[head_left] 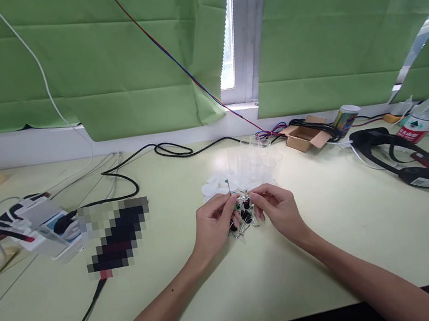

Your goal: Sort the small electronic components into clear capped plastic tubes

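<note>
One table [348,236] spans the view. The left hand [214,218] and right hand [280,207] face each other, fingertips pinched; the right's grip is unclear. Tubes [256,167] stand beyond, a pile [246,216] of parts lies between, and the left grips a rod [227,182], long axis upward or away.

Green blinds [118,61] hang before me, parted around a pale window frame [250,32]. Bright daylight comes through a narrow strip of glass [228,69], and a pale desk [207,305] runs along the white wall [8,148] beneath.
</note>
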